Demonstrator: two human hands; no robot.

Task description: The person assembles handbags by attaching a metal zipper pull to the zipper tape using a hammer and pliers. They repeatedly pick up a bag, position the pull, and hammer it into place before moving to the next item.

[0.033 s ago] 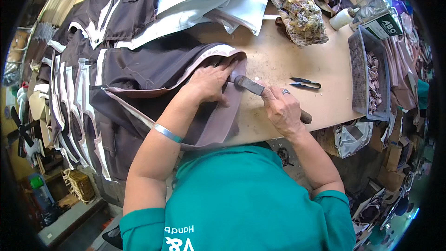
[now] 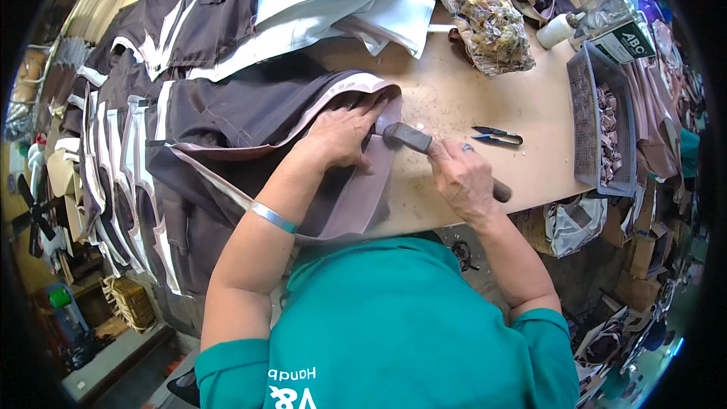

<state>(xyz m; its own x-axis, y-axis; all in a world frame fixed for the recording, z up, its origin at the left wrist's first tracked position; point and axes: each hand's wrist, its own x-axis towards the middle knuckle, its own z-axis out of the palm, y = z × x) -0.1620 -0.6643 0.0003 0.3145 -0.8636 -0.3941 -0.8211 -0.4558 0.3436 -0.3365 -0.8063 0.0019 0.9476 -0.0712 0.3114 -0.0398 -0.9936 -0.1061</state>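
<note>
My right hand (image 2: 463, 180) is closed round the handle of a hammer (image 2: 411, 138). Its dark metal head is at the edge of a pinkish strip along a dark brown fabric piece; whether it touches or hovers I cannot tell. My left hand (image 2: 342, 135) lies on that folded brown fabric piece (image 2: 250, 110), fingers spread and holding nothing, just left of the hammer head. The fabric has pale pinkish edging and spreads over the left of the table. To the right of the hammer lie small dark thread snips (image 2: 497, 136), touched by neither hand.
Brown and white fabric pieces (image 2: 303, 0) are heaped at the back of the tan table (image 2: 447, 98). At the back right are a plastic bag of scraps (image 2: 492, 30) and a white bottle (image 2: 559, 30). A grey basket (image 2: 587, 121) with small strips stands at the right edge.
My right hand and the hammer have shifted very slightly. The left hand and the fabric stay where they were.
</note>
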